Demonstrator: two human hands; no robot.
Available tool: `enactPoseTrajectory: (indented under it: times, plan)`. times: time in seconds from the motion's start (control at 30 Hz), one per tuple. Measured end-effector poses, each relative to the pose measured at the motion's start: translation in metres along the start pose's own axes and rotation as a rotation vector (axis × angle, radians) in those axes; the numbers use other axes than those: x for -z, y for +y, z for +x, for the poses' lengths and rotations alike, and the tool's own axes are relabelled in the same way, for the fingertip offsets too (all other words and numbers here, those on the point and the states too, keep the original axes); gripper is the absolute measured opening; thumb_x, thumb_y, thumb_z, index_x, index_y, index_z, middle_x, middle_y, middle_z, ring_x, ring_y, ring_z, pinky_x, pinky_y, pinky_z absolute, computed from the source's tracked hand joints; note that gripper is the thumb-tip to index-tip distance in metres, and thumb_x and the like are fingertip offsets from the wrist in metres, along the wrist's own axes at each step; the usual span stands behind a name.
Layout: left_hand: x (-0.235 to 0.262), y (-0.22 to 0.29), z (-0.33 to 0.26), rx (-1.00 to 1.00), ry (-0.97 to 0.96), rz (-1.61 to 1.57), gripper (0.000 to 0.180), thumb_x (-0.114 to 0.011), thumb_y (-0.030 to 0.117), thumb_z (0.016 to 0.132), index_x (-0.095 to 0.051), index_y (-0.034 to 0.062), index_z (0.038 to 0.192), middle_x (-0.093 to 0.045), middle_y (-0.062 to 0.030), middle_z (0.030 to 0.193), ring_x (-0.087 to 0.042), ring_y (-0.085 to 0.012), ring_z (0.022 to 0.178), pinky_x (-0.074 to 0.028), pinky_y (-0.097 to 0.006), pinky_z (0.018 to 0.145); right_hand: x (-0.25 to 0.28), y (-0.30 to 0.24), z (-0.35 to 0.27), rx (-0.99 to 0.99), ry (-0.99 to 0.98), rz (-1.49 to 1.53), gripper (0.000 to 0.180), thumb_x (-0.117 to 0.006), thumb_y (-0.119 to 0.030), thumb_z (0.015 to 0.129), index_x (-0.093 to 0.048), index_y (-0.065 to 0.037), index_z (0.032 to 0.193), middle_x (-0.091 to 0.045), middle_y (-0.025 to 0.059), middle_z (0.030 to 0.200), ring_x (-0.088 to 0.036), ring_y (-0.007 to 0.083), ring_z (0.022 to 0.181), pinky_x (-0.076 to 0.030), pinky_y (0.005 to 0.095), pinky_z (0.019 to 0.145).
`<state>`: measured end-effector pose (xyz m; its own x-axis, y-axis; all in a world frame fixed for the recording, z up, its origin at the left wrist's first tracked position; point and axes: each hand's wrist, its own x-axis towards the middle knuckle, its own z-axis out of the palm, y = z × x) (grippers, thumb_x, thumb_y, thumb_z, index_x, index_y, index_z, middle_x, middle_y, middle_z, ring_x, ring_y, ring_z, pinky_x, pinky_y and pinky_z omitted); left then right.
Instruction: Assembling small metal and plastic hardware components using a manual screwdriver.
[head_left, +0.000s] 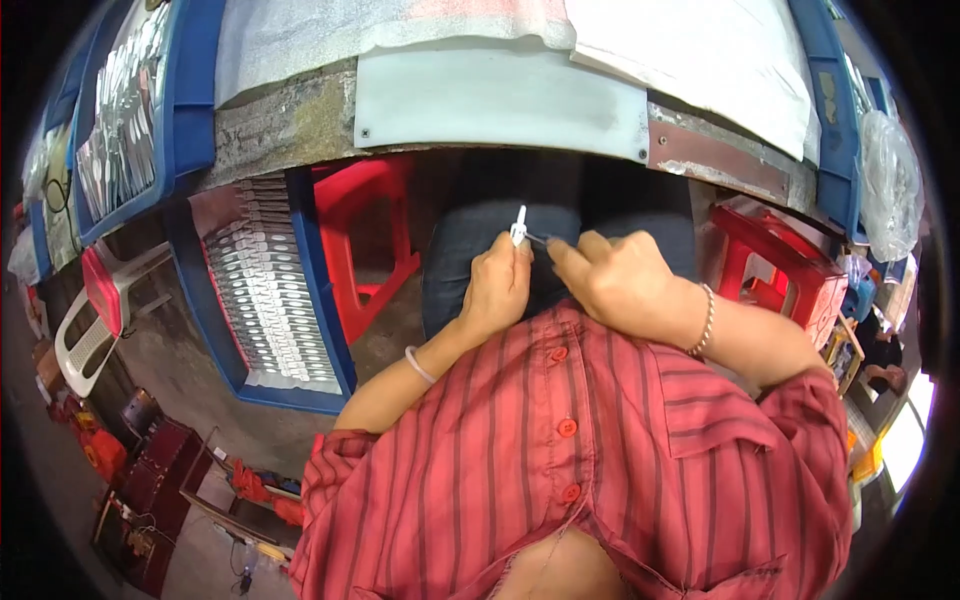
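My left hand (pixel 497 285) pinches a small white plastic part (pixel 519 226) that sticks up between its fingertips, above my lap in dark trousers. My right hand (pixel 612 275) is closed beside it and holds a thin dark metal piece (pixel 540 240) whose tip meets the white part. Both hands touch at the fingertips, just below the edge of a grey workbench (pixel 500 95). A pale bangle sits on my left wrist and a beaded bracelet on my right one. My red striped shirt fills the lower frame.
A blue crate (pixel 320 290) at my left holds rows of small silver-white parts; another blue tray (pixel 195 90) of similar parts lies on the bench. Red plastic stools (pixel 370 230) stand left and right (pixel 790 270) of my legs. White sheets cover the bench top.
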<state>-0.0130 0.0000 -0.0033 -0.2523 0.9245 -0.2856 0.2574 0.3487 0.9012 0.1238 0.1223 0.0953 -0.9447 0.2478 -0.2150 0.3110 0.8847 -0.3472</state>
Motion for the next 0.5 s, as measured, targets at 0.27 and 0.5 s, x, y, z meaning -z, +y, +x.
enactPoseTrajectory:
  times: [0.27,0.5]
  plan:
    - [-0.005,-0.004,0.0,-0.102,0.06,-0.008,0.015,-0.048,0.008,0.092,-0.049,-0.0036,0.083,-0.058,-0.0248,0.067,-0.06,-0.0431,0.066,-0.044,-0.046,0.053,-0.005,0.005,0.004,-0.252,-0.051,0.53,0.035,-0.062,-0.007,0.078,-0.061,-0.001,0.112,-0.065,0.0152,0.082,-0.062,0.0225,0.06,-0.05,0.0323,0.057]
    - [-0.002,-0.007,0.002,-0.059,0.019,-0.023,0.016,-0.048,0.009,0.093,-0.048,-0.0039,0.084,-0.057,-0.025,0.065,-0.06,-0.0434,0.063,-0.044,-0.047,0.051,0.005,0.007,0.016,-0.078,-0.266,0.206,0.046,-0.059,-0.013,0.077,-0.057,-0.001,0.121,-0.062,0.0173,0.065,-0.063,0.0308,0.059,-0.05,0.0406,0.053]
